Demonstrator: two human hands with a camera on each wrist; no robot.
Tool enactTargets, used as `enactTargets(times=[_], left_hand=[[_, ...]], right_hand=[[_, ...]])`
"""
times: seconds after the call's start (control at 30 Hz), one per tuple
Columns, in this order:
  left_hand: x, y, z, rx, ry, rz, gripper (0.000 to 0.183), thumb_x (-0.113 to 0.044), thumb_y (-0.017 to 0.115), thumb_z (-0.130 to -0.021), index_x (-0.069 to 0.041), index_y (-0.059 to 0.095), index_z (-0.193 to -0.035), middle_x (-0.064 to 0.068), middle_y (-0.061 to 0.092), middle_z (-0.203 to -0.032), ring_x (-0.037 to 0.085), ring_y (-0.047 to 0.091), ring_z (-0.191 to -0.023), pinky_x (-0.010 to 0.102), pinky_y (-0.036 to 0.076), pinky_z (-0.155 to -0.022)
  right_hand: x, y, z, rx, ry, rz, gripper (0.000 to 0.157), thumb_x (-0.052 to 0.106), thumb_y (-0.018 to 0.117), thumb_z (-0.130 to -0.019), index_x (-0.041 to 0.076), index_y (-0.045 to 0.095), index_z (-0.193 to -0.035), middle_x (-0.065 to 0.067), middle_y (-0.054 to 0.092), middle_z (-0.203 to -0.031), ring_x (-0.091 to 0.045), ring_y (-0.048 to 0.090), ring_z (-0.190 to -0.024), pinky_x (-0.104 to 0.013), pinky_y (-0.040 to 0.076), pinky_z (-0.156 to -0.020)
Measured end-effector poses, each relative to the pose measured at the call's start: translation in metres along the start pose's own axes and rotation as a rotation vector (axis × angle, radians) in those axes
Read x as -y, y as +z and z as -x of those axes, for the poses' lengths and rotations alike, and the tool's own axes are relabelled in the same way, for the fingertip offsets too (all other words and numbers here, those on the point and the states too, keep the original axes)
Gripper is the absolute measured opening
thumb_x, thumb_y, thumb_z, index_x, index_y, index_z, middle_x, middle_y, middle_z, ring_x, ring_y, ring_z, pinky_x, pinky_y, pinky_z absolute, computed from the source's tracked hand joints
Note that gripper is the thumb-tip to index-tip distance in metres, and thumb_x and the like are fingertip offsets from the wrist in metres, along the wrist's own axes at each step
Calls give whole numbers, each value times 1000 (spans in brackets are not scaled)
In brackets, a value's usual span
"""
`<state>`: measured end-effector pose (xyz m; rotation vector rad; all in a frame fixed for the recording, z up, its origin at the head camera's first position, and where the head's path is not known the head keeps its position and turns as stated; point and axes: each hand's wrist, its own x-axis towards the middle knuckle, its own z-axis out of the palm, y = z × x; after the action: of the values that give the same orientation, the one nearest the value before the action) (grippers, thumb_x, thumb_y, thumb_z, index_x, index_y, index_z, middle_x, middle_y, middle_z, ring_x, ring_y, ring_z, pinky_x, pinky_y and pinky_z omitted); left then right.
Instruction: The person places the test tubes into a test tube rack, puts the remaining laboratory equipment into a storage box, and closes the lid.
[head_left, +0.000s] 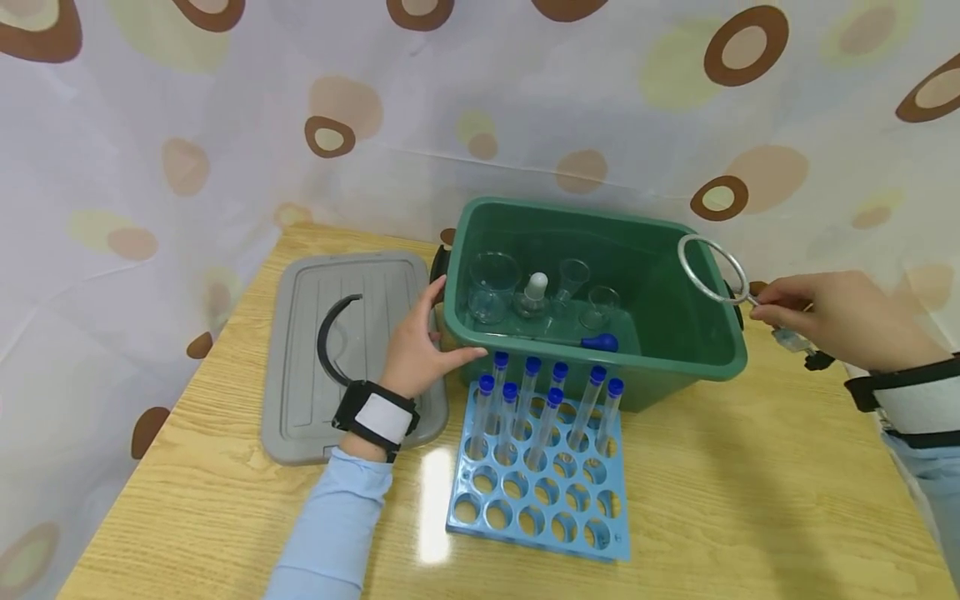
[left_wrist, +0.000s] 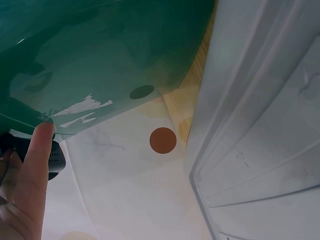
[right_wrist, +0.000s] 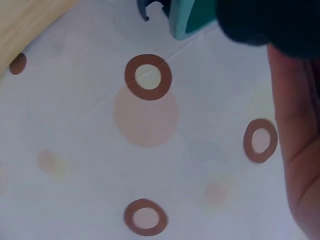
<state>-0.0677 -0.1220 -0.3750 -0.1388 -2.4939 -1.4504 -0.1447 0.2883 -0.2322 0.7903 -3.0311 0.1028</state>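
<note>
In the head view my right hand (head_left: 847, 317) pinches the rod of a metal support ring (head_left: 712, 267), whose loop is over the right end of a green bin (head_left: 675, 367). Its clamp and black knob (head_left: 819, 361) show below the hand. My left hand (head_left: 416, 346) touches the bin's left front corner, thumb at the rim and fingers along the side. The left wrist view shows one straight finger (left_wrist: 40, 160) against the bin wall. Inside the bin are beakers (head_left: 491, 287), a white-capped glass bottle (head_left: 534, 296), a glass funnel (head_left: 573, 275) and a blue-bulbed dropper (head_left: 600, 342).
A light-blue rack (head_left: 547, 508) with several blue-capped test tubes (head_left: 543, 429) stands in front of the bin. A grey lid (head_left: 300, 367) with a black handle (head_left: 326, 333) lies at the left. Behind the wooden table (head_left: 712, 500) hangs a patterned curtain (head_left: 420, 108).
</note>
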Motion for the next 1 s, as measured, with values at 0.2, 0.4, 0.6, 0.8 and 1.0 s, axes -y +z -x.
enactTargets(times=[0.2,0.4,0.6,0.8,1.0], left_hand=[[-1,5,3,-10,12,-22,101,-30,83,-68,-15,23,-148,12,45,-140,34,58,-87,44,50,-76],[-3,12,5,-9,21,-25,100,-33,83,-68,-16,24,-148,10,46,-139,33,58,-86,39,51,-74],[-7,16,10,-14,20,-21,101,-33,84,-67,-16,25,-148,10,46,-139,34,58,-83,39,52,-74],[-7,18,14,-14,18,1,102,-32,84,-66,-17,25,-147,10,46,-139,33,59,-89,45,52,-78],[-8,17,15,-20,20,-7,103,-33,85,-65,-17,26,-147,10,47,-139,27,60,-96,44,53,-78]], right_hand=[[17,-2,-19,45,-138,-33,6,16,66,-86,14,69,-91,5,65,-76,-2,46,-59,-23,39,-55],[31,3,-37,59,-336,-6,2,16,67,-85,16,68,-86,11,61,-72,3,44,-59,-21,40,-55],[50,11,-54,136,-440,-22,12,12,65,-86,21,63,-79,13,52,-65,3,40,-52,-20,38,-53],[70,24,-70,197,-517,-14,15,11,67,-85,19,60,-74,10,50,-64,1,39,-55,-20,36,-55],[83,44,-89,256,-566,-4,16,8,67,-84,15,61,-71,9,49,-63,-1,39,-55,-20,35,-55]])
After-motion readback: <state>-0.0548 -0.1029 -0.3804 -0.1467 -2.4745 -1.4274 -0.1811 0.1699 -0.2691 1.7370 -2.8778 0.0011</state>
